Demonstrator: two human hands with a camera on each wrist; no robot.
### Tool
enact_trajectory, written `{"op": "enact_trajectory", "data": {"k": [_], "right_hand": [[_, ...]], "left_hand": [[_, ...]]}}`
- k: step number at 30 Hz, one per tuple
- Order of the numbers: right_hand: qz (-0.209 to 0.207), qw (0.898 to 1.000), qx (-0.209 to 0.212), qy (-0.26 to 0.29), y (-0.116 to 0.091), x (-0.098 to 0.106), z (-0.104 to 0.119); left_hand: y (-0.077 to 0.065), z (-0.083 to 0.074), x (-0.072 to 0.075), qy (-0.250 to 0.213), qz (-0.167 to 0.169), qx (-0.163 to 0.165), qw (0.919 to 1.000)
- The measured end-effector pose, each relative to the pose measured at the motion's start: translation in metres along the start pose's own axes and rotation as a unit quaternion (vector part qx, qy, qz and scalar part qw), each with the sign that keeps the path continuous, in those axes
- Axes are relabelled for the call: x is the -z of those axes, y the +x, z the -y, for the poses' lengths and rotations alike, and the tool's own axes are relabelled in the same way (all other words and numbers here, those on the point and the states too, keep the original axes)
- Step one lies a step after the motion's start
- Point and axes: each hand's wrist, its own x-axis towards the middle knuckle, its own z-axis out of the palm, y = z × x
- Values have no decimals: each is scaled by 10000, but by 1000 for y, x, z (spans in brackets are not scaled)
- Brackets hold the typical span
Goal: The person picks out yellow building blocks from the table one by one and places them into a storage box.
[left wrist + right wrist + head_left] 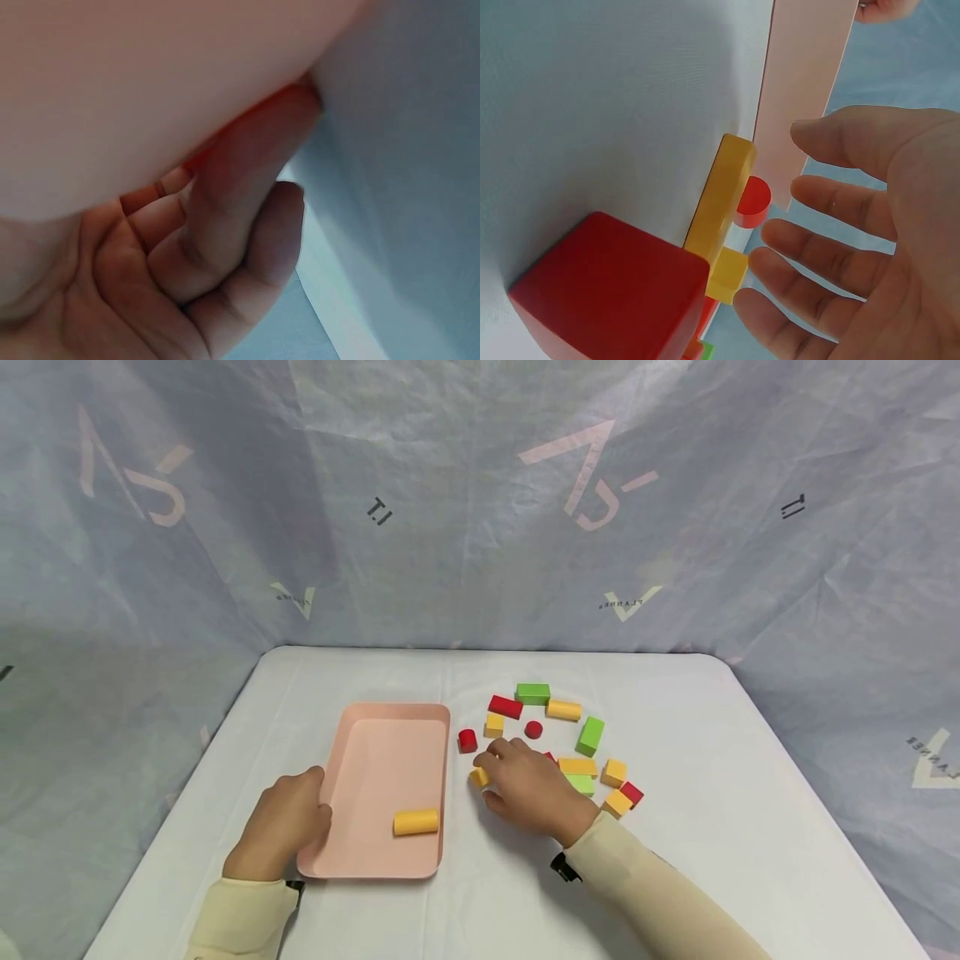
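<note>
My left hand (288,814) grips the left rim of a shallow pink tray (337,760). In the left wrist view its curled fingers (225,195) lie against the tray's outer side. A yellow cylinder (416,822) lies in the tray's front right corner. To the right of the tray, my right hand (528,785) hovers over the table with fingers spread. Just beside its fingertips is a yellow block (479,777), seen as a long yellow bar (720,195) in the right wrist view. A gap shows there between block and fingers.
Behind the right hand lie a red cylinder (467,741), a small yellow block (494,725), a red block (506,707), a green block (533,694) and a yellow cylinder (564,710). Several more blocks lie to its right, among them a yellow cube (614,772). White cloth covers the table (750,827).
</note>
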Motion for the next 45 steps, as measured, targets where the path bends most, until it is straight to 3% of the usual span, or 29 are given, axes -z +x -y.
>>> {"op": "enact_trajectory", "data": {"k": [25,45], "right_hand": [[227,9995,-205,-128,6,-11,-6],[160,9994,-245,-181,11,-15,-9]], "left_hand": [[1,-2,1,-47,55,98,9999],[1,-1,1,-60,26,99,9999]]}}
